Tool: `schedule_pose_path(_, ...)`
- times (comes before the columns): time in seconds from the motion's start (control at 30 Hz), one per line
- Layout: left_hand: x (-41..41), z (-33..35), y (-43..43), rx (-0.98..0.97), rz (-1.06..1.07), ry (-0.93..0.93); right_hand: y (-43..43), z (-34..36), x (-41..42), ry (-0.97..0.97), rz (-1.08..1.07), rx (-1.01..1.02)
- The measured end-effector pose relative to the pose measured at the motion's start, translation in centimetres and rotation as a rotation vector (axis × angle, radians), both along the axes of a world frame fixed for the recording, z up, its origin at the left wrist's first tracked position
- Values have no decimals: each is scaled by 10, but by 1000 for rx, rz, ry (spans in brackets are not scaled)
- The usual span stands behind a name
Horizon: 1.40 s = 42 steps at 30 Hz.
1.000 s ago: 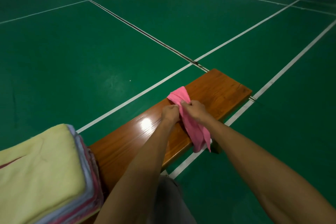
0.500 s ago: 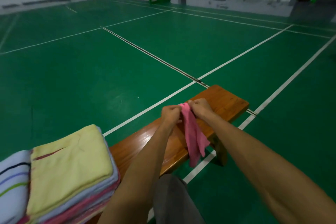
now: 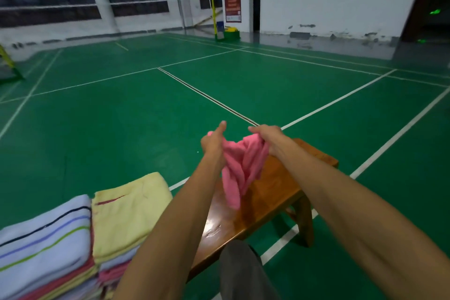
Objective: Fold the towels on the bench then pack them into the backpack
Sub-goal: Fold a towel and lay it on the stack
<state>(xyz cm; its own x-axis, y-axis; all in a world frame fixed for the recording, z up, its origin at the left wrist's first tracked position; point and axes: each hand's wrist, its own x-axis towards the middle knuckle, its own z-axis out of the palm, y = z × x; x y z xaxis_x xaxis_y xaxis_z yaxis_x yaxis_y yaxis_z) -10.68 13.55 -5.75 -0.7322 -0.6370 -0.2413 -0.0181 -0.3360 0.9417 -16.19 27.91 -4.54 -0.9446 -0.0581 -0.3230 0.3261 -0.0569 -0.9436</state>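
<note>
- Left hand (image 3: 212,142) grip pinches pink towel (image 3: 239,165), thumb sticking up.
- Right hand (image 3: 267,137) grip clutches towel's other top edge.
- Towel hangs crumpled above wooden tabletop (image 3: 272,192).
- Folded towel stacks (image 3: 80,234) at 8 o'clock.

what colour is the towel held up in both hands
Pink, plain with no visible pattern; the towel shows best in the head view, held above the bench.

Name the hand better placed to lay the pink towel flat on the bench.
Right. The right hand grips the pink towel above the bare bench; the left hand is off its edge.
</note>
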Motion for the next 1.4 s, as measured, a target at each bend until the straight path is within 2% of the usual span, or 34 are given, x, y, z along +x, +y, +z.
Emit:
schedule_pose_path(0.07, 3, 7, -10, -112, -20, -20, -3, 14, -6, 20, -64, -228)
schedule_pose_path(0.13, 9, 4, -31, -218, 45, -102, -2, 15, -14, 5, -176, -421)
schedule_pose_path(0.23, 22, 3, -60, -237, 93, -106, 5, 2, -15, -36, -329, -345)
schedule_pose_path(0.3, 22, 10, -73, -159, 81, -81, 7, 12, -8, -58, -358, -403)
schedule_pose_path(0.33, 21, 14, -78, -97, 110, -41, 8, 18, -7, -75, -308, -469)
schedule_pose_path(0.4, 19, 24, -82, 1, 131, 34, 11, 30, 0, -154, -7, -507)
schedule_pose_path(0.5, 22, 28, -79, 6, 44, 22, 9, 40, 29, -146, 510, -189)
schedule_pose_path(0.53, 23, 28, -78, 1, 30, 23, 8, 42, 34, -112, 556, -150)
schedule_pose_path(0.57, 23, 29, -77, 12, 28, 41, 5, 44, 33, -84, 474, -193)
schedule_pose_path(0.67, 26, 35, -77, 45, 43, 116, 1, 48, 21, -30, 64, -492)
schedule_pose_path(0.73, 28, 37, -80, 52, 32, 173, 0, 33, 8, -59, -111, -510)
schedule_pose_path(0.77, 30, 37, -81, 53, 6, 188, -1, 26, 11, -91, -95, -488)
schedule_pose_path(0.87, 31, 37, -88, 88, -73, 188, -5, 24, 32, -136, 145, -333)
schedule_pose_path(0.93, 32, 44, -89, 118, -97, 208, -6, 35, 30, -48, 157, -362)
schedule_pose_path(1.0, 33, 50, -92, 156, -120, 251, -8, 42, 22, -42, 105, -432)
schedule_pose_path(1.1, 30, 47, -97, 153, -161, 296, -13, 39, 23, -31, 259, -265)
schedule_pose_path(1.13, 28, 44, -97, 109, -153, 282, -12, 39, 22, 3, 261, -228)
schedule_pose_path(1.23, 28, 40, -97, 6, 7, 206, -7, 44, 9, 67, 18, -489)
schedule_pose_path(1.27, 27, 38, -99, -9, 44, 197, -6, 43, 8, 60, -50, -493)
schedule_pose_path(1.3, 28, 37, -102, -35, 80, 186, -6, 38, 5, 47, -81, -474)
schedule_pose_path(1.4, 26, 35, -110, -48, 63, 169, -11, 22, 4, -14, 12, -192)
